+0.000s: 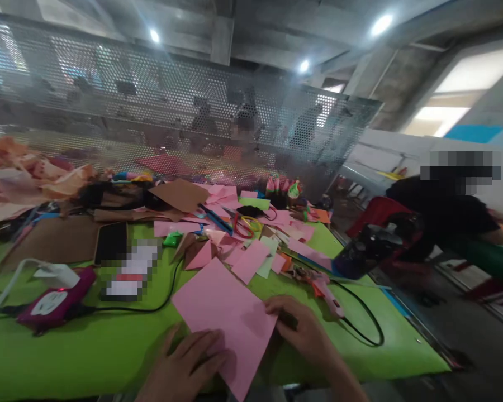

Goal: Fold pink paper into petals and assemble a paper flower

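Note:
A square sheet of pink paper (224, 312) lies at an angle over the green table in front of me. My left hand (188, 360) rests on its lower left edge, fingers spread over the top of the sheet. At the sheet's right corner, my right hand (299, 326) has its fingers closed on the edge, with the thumb partly hidden. A pink hot glue gun (327, 293) with a black cord lies to the right. Just beyond the sheet are several pink paper pieces (251, 261).
On the left sit a purple power strip (52, 307) with a white charger (57, 274), a black phone (111, 244) and a blurred-out screen (132, 271). Scissors (243, 226), brown card (180, 195) and scraps crowd the back before a perforated metal screen (171, 117). A person (444, 206) sits at right.

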`<action>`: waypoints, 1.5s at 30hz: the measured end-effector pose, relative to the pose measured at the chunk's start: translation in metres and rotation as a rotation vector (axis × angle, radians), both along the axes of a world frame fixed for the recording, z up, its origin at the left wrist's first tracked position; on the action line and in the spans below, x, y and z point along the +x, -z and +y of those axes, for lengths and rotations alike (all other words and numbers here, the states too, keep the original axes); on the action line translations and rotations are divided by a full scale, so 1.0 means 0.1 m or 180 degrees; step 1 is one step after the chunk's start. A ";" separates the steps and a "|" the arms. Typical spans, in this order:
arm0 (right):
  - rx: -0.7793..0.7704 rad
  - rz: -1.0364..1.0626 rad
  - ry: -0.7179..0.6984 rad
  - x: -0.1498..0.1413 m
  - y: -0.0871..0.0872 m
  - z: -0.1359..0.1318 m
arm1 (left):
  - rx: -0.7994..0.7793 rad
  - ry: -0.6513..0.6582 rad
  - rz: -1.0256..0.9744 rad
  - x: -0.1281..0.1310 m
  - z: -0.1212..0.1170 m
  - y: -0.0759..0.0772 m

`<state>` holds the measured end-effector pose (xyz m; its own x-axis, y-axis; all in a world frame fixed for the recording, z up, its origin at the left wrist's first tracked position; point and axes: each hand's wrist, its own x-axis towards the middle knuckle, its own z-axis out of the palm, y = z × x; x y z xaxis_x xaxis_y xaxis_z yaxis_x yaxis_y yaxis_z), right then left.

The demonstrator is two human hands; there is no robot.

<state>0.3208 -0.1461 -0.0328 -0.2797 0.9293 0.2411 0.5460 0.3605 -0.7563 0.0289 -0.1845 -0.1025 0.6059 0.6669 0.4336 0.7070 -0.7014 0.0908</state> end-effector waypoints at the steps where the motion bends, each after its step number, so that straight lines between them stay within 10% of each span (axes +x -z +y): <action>1: 0.0111 -0.0240 0.0007 0.01 0.01 -0.02 | 0.0087 -0.0010 -0.0002 0.03 -0.02 -0.01; 13: 0.0427 -0.1191 -0.0068 0.00 -0.03 -0.36 | 0.0107 0.0524 -0.0250 0.06 0.11 -0.16; 28: 0.0079 -0.0699 0.0839 -0.30 0.08 -0.19 | -0.1281 -0.1315 -0.0485 0.27 0.31 -0.32; 45: 0.0435 -0.0909 0.0795 -0.31 0.21 -0.26 | -0.1722 -0.1572 -0.0070 0.30 0.45 -0.45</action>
